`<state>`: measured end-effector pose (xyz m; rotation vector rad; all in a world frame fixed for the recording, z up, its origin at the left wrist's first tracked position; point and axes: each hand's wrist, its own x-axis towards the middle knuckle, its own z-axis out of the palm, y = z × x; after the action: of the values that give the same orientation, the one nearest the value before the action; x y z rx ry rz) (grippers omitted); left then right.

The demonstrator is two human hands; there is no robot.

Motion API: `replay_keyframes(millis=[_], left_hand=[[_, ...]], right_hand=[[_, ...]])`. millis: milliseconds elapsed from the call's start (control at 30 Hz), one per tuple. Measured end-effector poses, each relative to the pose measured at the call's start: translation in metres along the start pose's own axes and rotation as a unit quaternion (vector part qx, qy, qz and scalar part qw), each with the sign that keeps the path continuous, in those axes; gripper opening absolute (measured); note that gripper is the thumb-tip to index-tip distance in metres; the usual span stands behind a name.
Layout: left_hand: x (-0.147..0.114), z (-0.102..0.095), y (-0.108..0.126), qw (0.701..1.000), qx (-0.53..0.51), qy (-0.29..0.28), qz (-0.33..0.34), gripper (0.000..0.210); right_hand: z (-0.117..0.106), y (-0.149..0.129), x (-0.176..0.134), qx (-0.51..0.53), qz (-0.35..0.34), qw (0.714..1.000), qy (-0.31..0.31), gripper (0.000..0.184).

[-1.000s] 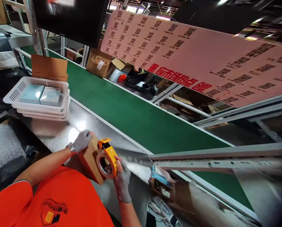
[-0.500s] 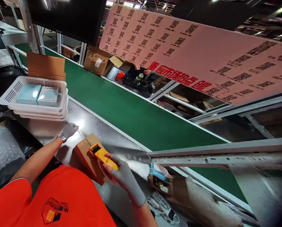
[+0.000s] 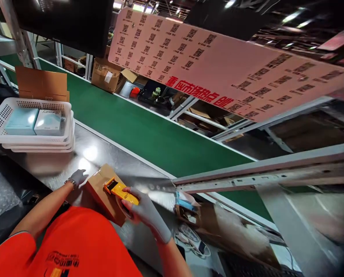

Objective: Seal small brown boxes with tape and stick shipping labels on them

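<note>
The gloved fingers point(image 3: 133, 191) of the right hand point(image 3: 144, 211) are closed around a yellow tape gun point(image 3: 120, 189), which is pressed flat on top of a brown box point(image 3: 101, 192). The gun is laid along the box top, its dark nose pointed away from the person. The left hand point(image 3: 78, 177), also gloved, is laid against the far left edge of the box; its fingers are stretched out flat, gripping nothing, and a watch point(image 3: 70, 182) is worn at the wrist. The box is set on a shiny steel tabletop point(image 3: 108, 154), close to the person's orange shirt point(image 3: 73, 246). Further left on the tabletop, a stack of white baskets point(image 3: 30, 140) is seen, well apart from the box; two pale boxes point(image 3: 33, 121) are held side by side in the top basket. Flat cardboard point(image 3: 41, 82) is stood upright behind the stack. A green belt point(image 3: 148, 134) is run along the far edge of the tabletop. Bubble wrap point(image 3: 1, 192) is seen at the lower left. A pink sign point(image 3: 218, 73) printed with codes and red characters is hung overhead, and a metal rail point(image 3: 261, 173) is crossed in front at the right. Cables point(image 3: 192, 242) are seen on the floor below the right forearm.
</note>
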<state>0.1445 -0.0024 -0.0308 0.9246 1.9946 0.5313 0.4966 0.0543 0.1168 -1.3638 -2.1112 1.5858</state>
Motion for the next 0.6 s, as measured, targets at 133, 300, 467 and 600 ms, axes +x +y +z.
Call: replay_keyframes(millis=[133,300,467,600], left_hand=[[-0.006,-0.013,0.031,0.995,0.038,-0.035,0.085,0.066],[-0.021,-0.004,0.067,0.972,0.163,-0.103,0.133,0.069],[-0.030,-0.011,0.075,0.960,0.233,-0.089,0.128,0.070],[-0.034,-0.016,0.081,0.958,0.243,-0.095,0.118,0.070]], right_hand=[[0.000,0.001,0.003,0.021,0.000,1.000,-0.019,0.072],[-0.001,-0.011,0.001,0.024,-0.001,0.999,-0.028,0.069],[-0.048,0.005,-0.058,0.008,0.062,0.998,-0.025,0.068],[-0.092,0.040,-0.117,-0.055,0.113,0.992,-0.006,0.044]])
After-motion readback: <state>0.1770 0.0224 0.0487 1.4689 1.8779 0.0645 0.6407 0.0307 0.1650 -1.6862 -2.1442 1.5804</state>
